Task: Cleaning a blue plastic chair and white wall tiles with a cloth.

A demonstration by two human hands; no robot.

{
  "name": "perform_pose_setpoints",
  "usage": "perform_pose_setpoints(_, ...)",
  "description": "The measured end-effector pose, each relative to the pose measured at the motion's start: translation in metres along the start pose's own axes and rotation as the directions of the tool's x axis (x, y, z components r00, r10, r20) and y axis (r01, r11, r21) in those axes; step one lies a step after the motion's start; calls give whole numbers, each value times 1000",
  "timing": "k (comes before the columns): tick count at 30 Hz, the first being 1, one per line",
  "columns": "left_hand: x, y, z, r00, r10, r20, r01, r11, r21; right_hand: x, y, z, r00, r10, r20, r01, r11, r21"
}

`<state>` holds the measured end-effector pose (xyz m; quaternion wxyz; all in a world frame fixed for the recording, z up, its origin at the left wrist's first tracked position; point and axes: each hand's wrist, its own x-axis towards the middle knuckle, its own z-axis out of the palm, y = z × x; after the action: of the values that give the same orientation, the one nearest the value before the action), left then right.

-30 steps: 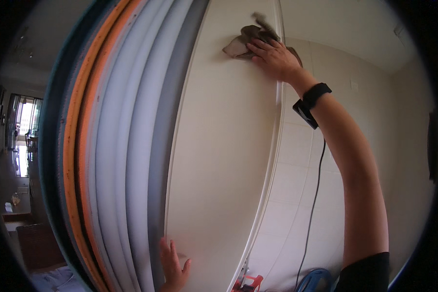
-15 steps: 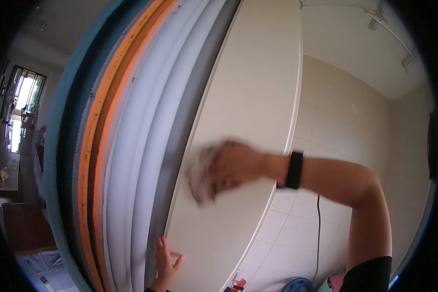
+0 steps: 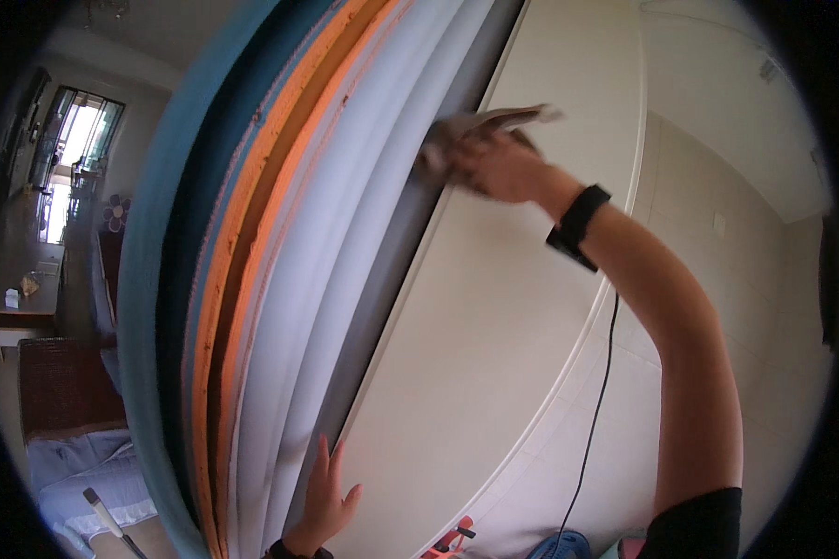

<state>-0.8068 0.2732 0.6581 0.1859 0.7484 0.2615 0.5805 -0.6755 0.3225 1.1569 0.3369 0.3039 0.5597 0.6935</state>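
Note:
A tall cream-white door panel point(image 3: 494, 326) fills the middle of the view, leaning to the right. My right hand point(image 3: 499, 168), wearing a black wristband, presses a crumpled greyish-brown cloth point(image 3: 508, 117) against its upper left edge. Hand and cloth are partly smeared by motion. Lower down, my left hand point(image 3: 324, 498) rests by the panel's left edge, fingers stretched out and thumb apart, holding nothing. Beside that edge runs a grey strip point(image 3: 373, 307).
White-grey, orange and teal curtain-like layers point(image 3: 243, 233) hang to the left. Beyond them are a bright window point(image 3: 70, 158), a small table point(image 3: 28, 307) and a brown woven chair point(image 3: 66, 387). A black cable point(image 3: 598, 410) hangs at the right, above a blue object point(image 3: 561, 547) on the floor.
My right hand has swept the cloth upward and a little right along the panel. The view has shifted slightly left. My left hand stays at the lower edge.

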Motion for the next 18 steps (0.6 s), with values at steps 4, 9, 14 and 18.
perform_pose_setpoints(4, 8, 19, -4, 1000, 18, -25, -18, 1000, -25, -34, -130, -25, 965, -224, -132, 254, 923, 290)
perform_pose_setpoints(9, 8, 44, -13, 988, 89, -129, -90, 996, 0, -107, -242, -45, 876, -452, -167, 457, 670, 585)
perform_pose_setpoints(14, -2, 50, -21, 991, 37, -125, -45, 997, -63, -142, -253, -69, 858, -469, -211, 189, -95, 977)
perform_pose_setpoints(18, -5, 61, -28, 994, -111, 5, 108, 959, -260, -155, -235, -66, 949, -258, -183, 6, -565, 825)
